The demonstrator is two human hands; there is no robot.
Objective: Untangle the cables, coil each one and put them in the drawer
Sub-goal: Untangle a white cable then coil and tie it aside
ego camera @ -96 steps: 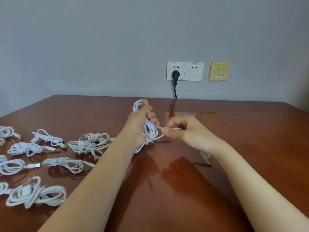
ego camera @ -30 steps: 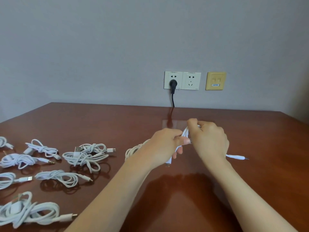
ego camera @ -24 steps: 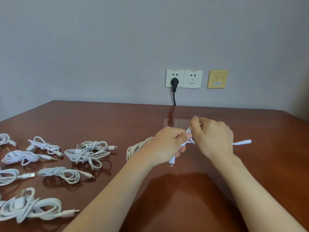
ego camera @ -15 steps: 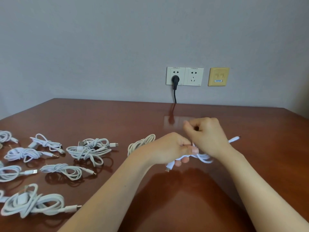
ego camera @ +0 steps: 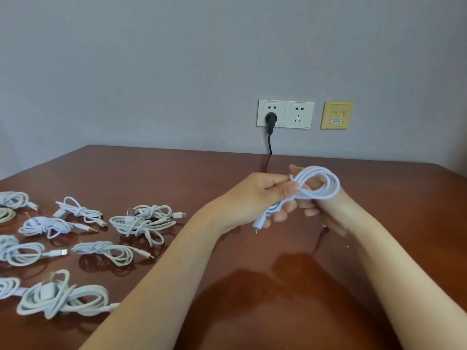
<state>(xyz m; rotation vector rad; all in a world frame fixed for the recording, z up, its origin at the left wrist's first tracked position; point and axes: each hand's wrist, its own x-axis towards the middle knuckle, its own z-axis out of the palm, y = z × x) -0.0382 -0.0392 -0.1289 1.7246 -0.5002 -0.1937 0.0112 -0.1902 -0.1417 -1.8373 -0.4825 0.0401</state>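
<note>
Above the middle of the brown table [ego camera: 252, 286] I hold a white cable [ego camera: 326, 184] gathered into a coil. My left hand [ego camera: 255, 198] pinches the coil's waist between thumb and fingers. My right hand [ego camera: 326, 210] is closed behind and under the loop, mostly hidden by it. One connector end [ego camera: 257, 224] hangs down below my left fingers. Several tied white cable bundles lie on the table's left part, among them a larger one [ego camera: 144, 221] and the nearest one [ego camera: 63, 296]. No drawer is in view.
A grey wall stands behind the table. It carries a white double socket [ego camera: 285, 113] with a black plug [ego camera: 271, 120] whose cord drops behind the table edge, and a yellow data plate [ego camera: 337, 114].
The loose tail that stuck out to the right is wound in; the cable now forms a neat loop raised above my hands. A beige coil seen left of my left arm is now hidden.
</note>
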